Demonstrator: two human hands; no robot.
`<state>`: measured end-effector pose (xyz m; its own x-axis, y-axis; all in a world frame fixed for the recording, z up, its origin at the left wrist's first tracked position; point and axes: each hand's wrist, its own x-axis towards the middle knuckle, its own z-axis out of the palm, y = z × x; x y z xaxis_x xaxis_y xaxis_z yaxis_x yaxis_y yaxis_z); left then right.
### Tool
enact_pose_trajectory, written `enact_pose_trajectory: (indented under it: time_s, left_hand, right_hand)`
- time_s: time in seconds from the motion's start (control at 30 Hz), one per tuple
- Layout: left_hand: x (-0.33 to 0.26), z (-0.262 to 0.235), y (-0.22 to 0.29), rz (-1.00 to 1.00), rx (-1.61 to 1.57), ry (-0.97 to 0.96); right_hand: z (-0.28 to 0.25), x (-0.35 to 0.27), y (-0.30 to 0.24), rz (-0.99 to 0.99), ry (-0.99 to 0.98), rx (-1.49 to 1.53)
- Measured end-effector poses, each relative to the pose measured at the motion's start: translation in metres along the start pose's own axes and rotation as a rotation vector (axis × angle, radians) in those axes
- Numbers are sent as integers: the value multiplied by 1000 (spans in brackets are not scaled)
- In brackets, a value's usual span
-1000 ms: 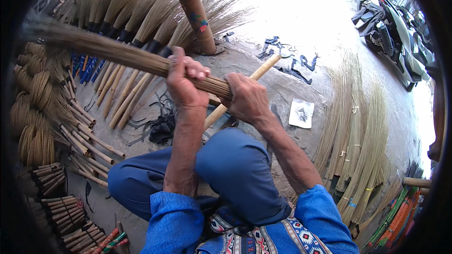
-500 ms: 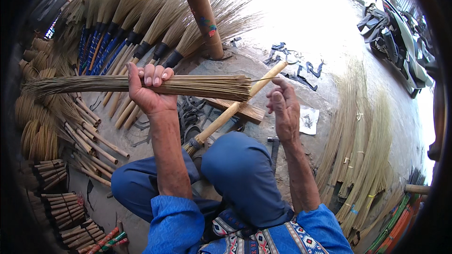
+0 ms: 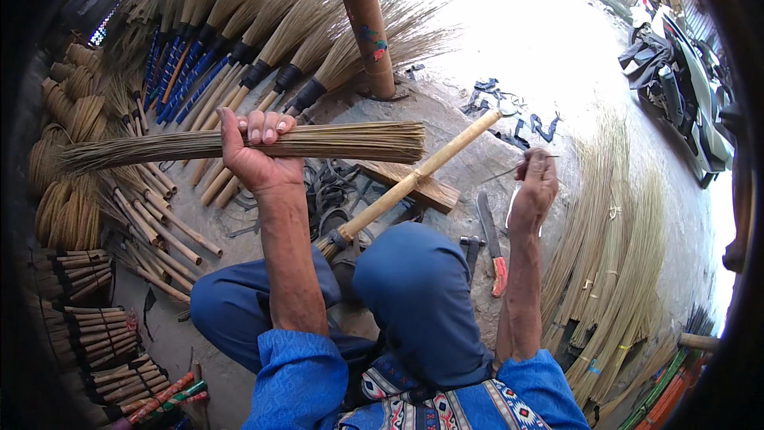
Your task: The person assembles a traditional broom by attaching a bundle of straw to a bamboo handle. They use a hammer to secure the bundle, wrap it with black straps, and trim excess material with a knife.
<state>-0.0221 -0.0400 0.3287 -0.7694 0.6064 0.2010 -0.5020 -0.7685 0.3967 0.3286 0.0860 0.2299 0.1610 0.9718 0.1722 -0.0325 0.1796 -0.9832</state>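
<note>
My left hand is wrapped round a thick bundle of dry grass stalks, held level at chest height. Its cut ends point right and its wispy tips point left. Off to the right, my right hand pinches a single thin stalk, apart from the bundle. Below and between the hands, a bamboo broom handle slants up to the right across a wooden block. Its lower end, with a dark binding, lies by my legs.
A red-handled knife and a hammer lie beside my knee. Finished brooms lean at the far left near a thick post. Long grass bundles lie at right. Black strips and bamboo handles litter the floor; a motorbike stands behind.
My right hand has moved right, away from the bundle's cut ends, drawing one stalk out with it. The knife shows now. My left hand keeps its grip on the bundle.
</note>
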Motion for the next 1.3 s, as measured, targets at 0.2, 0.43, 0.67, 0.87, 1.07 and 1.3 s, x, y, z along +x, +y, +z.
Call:
enact_pose_trajectory:
  time_s: [0.2, 0.43, 0.67, 0.87, 1.07, 1.3]
  left_hand:
    - [-4, 0, -17, 9, 59, 75]
    - [-14, 8, -21, 18, 147, 107]
    - [-20, 4, -23, -1, 214, 47]
    - [-20, 2, -23, 36, 222, 28]
    - [-25, 2, -35, 15, 279, 66]
    - [-30, -4, -36, 0, 293, 1]
  right_hand:
    - [36, -54, -28, -538, -374, -293]
    - [72, -50, -39, -708, -463, -397]
    - [52, -37, -22, -526, -321, -325]
    - [31, -25, -21, -478, -288, -345]
    - [53, -54, -14, -617, -524, -473]
    - [64, -50, -30, -662, -683, -602]
